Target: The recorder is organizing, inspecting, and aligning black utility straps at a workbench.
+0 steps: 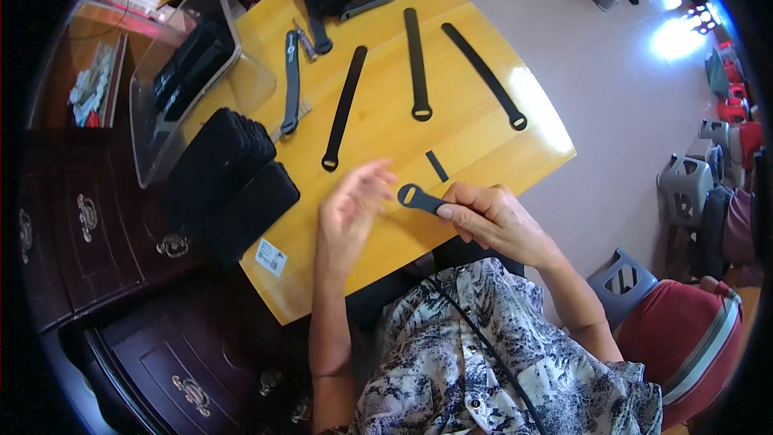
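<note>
Clearly, the right hand (493, 221) has the firmer pose: its thumb lies along the top of a dark grey strap (427, 200), with the fingers bent underneath, so that the strap is pinched between them. That forearm slants in from about five o'clock, and the knuckles face up. The strap's rounded, slotted end sticks out of the grip toward ten o'clock, over the near part of the yellow table (386, 250); the hand hides its other end.

The left hand (352, 209) holds nothing that shows. Its forearm rises almost straight from six o'clock, the palm is turned partly inward, and the fingers are loosely spread, leaning toward one o'clock. They are blurred, and stand just beside the slotted end, seemingly apart from it.

Taking the held end as the clock's centre, a short dark strip (436, 166) lies nearby at one o'clock. Farther off, a black strap (346, 109) lies at eleven, an olive-black strap (415, 64) at twelve and a thin black strap (483, 76) at one. Two black stacks (256, 200) sit around nine o'clock, a white label (270, 258) is at eight, and a clear bin (234, 28) stands between ten and eleven.
</note>
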Demonstrator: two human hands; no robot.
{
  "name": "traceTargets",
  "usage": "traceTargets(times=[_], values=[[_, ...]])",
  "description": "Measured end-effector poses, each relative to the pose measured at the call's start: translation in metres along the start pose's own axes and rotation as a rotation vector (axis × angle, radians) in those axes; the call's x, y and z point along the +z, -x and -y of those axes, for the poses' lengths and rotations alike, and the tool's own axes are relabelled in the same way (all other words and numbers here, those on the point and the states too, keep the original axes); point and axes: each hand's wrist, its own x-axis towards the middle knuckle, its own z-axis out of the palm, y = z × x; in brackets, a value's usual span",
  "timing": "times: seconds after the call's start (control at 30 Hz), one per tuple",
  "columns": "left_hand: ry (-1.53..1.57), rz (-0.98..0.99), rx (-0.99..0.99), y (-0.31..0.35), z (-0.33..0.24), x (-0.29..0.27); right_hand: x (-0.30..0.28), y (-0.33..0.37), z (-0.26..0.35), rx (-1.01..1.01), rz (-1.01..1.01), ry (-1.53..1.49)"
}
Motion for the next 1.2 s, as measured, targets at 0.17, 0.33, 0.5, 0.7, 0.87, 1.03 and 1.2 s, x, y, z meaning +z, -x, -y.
traceTargets(times=[0.17, 0.33, 0.5, 0.7, 0.87, 1.03, 1.2], values=[[0.035, 0.05, -0.15, 0.044, 0.008, -0.002, 0.012, -0.012, -0.003, -0.218, 0.06, 0.245], [0.092, -0.236, -0.232, 0.064, 0.031, -0.028, -0.017, -0.022, -0.006, 0.092, 0.308, 0.067], [0.097, -0.376, -0.143, 0.072, 0.041, -0.039, -0.036, -0.033, -0.019, 0.203, 0.202, -0.139], [0.167, -0.353, -0.176, 0.07, 0.041, -0.039, -0.034, -0.038, -0.019, 0.21, 0.089, -0.174], [0.202, -0.354, -0.185, 0.064, 0.045, -0.041, -0.03, -0.044, -0.02, 0.175, -0.11, -0.1], [0.104, -0.512, -0.117, 0.058, 0.051, -0.041, -0.027, -0.056, -0.031, 0.125, -0.196, -0.136], [0.021, -0.558, -0.126, 0.043, 0.049, -0.039, -0.022, -0.063, -0.021, 0.136, -0.27, -0.129]])
